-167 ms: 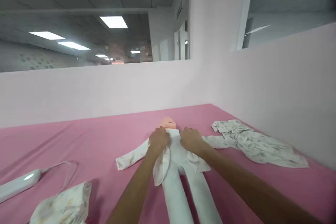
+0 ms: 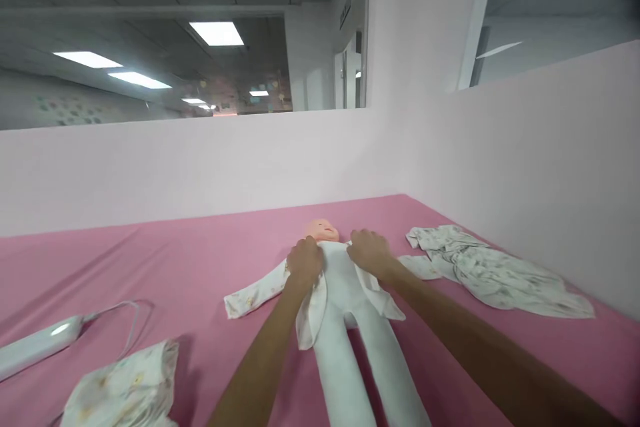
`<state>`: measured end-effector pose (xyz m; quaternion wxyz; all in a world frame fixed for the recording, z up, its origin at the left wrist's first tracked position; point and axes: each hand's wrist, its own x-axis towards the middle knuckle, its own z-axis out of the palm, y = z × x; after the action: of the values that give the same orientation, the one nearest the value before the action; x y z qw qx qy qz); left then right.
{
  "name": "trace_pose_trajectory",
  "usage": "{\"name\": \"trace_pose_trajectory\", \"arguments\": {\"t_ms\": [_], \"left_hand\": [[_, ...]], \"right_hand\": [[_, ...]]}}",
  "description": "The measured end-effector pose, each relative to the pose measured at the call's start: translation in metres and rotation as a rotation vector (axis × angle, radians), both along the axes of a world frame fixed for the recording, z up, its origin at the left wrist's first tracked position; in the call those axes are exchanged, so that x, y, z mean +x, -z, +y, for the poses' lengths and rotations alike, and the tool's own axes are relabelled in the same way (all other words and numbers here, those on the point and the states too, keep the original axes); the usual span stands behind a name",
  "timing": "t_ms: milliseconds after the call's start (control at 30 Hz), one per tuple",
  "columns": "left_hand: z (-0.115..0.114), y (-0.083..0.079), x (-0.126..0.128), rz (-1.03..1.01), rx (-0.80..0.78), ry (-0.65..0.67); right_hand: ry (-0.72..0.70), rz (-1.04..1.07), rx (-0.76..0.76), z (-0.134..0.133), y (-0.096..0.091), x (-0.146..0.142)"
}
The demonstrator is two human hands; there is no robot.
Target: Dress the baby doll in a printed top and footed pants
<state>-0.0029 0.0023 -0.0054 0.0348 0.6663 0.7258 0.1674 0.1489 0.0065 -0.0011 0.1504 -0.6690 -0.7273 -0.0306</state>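
A white cloth doll with a pink plastic head lies on its back on the pink sheet. An open patterned baby jacket is spread under it, sleeves out to both sides. My left hand is closed on the jacket's left front edge at the doll's shoulder. My right hand grips the jacket's right front edge at the other shoulder. Both hands sit just below the doll's head.
A second patterned garment lies crumpled at the right near the pale wall. A folded patterned cloth lies at the lower left. A white device with a cord rests at the left edge.
The view has shifted slightly; my hands stay at the doll's shoulders, with the right hand a little nearer the neck.
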Motion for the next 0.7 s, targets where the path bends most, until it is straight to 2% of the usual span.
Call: {"name": "trace_pose_trajectory", "arguments": {"t_ms": [133, 333, 500, 700], "left_hand": [[0.001, 0.008, 0.0, -0.024, 0.065, -0.008], [-0.001, 0.022, 0.004, -0.054, 0.137, -0.041], [0.001, 0.026, 0.005, -0.048, 0.175, -0.037], [0.002, 0.029, 0.005, -0.054, 0.197, -0.032]], "right_hand": [[0.098, 0.241, 0.081, 0.011, -0.004, -0.001], [0.083, 0.534, 0.083, 0.015, 0.01, -0.011], [-0.008, 0.481, 0.058, 0.005, 0.024, -0.016], [-0.105, 0.354, 0.106, 0.004, 0.017, -0.015]]}}
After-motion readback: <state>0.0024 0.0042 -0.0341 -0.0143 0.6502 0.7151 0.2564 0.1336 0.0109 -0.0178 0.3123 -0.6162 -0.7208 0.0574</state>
